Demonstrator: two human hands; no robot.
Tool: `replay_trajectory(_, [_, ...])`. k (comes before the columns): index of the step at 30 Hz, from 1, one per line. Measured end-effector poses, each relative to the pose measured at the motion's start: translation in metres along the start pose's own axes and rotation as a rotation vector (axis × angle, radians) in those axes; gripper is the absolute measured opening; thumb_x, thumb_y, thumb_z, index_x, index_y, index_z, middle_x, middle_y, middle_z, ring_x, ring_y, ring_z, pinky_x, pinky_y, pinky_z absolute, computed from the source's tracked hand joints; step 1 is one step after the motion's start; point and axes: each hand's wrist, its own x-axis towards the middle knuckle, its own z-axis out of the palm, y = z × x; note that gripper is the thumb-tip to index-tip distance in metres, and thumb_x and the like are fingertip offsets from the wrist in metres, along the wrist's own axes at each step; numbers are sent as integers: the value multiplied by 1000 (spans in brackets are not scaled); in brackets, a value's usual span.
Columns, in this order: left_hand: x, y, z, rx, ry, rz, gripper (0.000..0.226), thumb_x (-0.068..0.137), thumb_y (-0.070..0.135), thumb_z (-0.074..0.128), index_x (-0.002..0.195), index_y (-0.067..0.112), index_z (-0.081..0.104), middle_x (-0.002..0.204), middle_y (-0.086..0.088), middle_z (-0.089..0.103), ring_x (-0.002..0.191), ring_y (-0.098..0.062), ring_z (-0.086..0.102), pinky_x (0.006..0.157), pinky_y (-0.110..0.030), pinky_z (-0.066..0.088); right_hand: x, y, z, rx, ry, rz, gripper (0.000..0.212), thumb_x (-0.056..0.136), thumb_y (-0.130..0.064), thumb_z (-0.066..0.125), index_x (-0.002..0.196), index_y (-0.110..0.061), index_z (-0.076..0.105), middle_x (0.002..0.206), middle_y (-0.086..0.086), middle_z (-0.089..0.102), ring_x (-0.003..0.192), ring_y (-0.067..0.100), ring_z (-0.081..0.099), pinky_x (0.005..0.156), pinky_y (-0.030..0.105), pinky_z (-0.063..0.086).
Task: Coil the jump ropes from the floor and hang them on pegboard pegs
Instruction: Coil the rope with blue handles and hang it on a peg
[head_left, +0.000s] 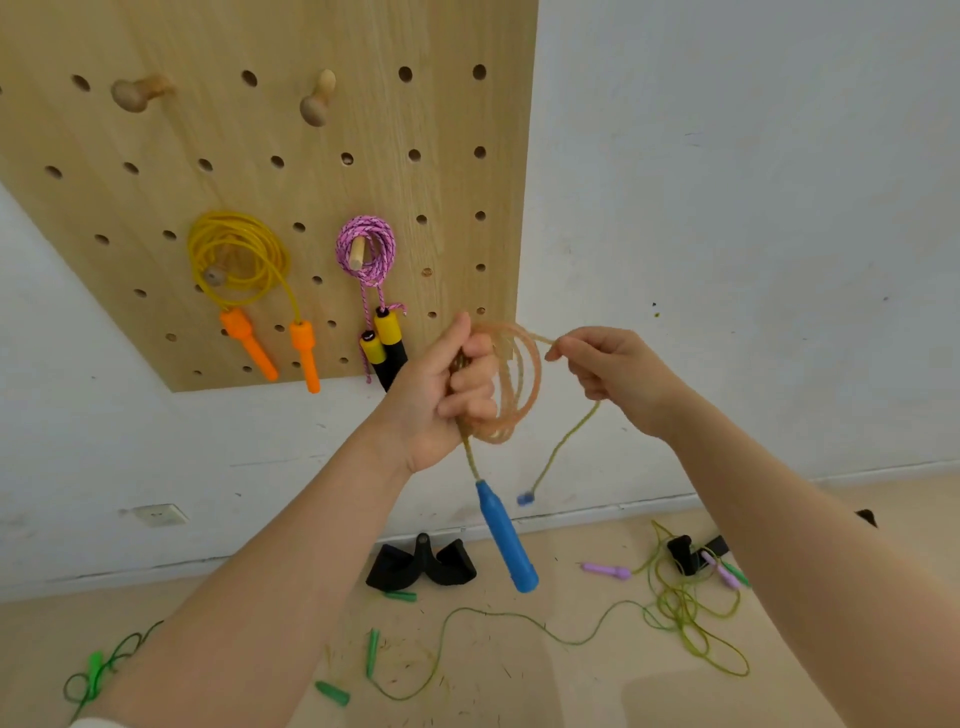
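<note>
While the coil is this close to finished, the head view, the only one available, shows what the winding step needs. My left hand (447, 395) is a closed fist around the gathered loops of the tan jump rope (511, 384), thumb up, with the coil standing out to the right of the knuckles. One blue handle (506, 538) hangs from the bottom of that fist on a short lead. My right hand (605, 366) pinches the free run of the same rope between thumb and curled fingers, just beside the coil. From there the tail drops to the second blue handle (525, 499), seen end-on and blurred.

Procedure, as I judge it:
1. Keep the left fist tight so the loops do not slip or fan out.
2. Lay the remaining tail over the fist at the same loop size as the others.
3. Leave both handles hanging on short leads below the bundle.
4. Carry the bundle to a bare peg (317, 101) in the upper row of the pegboard (457, 187).

The lower pegs already carry a yellow rope (236, 254) and a pink rope (366, 249). A green rope (685, 608) lies tangled on the floor (519, 691) to the right, another green rope (93, 670) to the left.
</note>
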Motion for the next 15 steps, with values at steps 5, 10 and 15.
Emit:
replay_trajectory(5, [21, -3, -8, 19, 155, 153, 36, 102, 32, 23, 87, 10, 48, 105, -19, 68, 91, -28, 69, 75, -39, 58, -9, 2, 34, -712, -305, -1, 23, 96, -23, 46, 111, -24, 63, 64, -5, 53, 51, 0, 48, 56, 14, 39])
replay_trajectory(10, [31, -12, -45, 521, 476, 84, 31, 102, 30, 26, 127, 12, 31, 137, -11, 51, 119, -26, 54, 93, -37, 47, -19, -27, 44, -813, -504, 38, 30, 90, -22, 55, 120, -16, 58, 66, -1, 57, 55, 13, 50, 64, 30, 49])
replay_trajectory(15, [21, -23, -42, 705, 307, -14, 20, 103, 27, 28, 101, 10, 38, 86, -17, 67, 51, -11, 60, 56, -27, 34, -17, -48, 32, -524, -251, -181, 10, 87, -20, 61, 86, -17, 71, 53, -12, 52, 50, 1, 43, 54, 12, 36])
